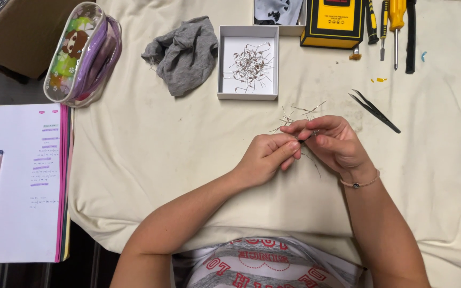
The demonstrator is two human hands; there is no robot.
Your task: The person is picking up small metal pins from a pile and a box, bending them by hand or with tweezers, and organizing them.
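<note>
Cloth in cream covers the table, with a grey rag and a white tray of wire parts near its far edge. Toward the middle, the left hand and right hand meet, fingertips pinched together on what seems a thin wire component, just beside loose wires. Black tweezers lie to the right.

Two bare hands meet over a cream cloth. The left hand and right hand pinch a thin wire part between fingertips. Loose wires lie just above; a white box of wires sits beyond them, black tweezers right of the hands.
</note>
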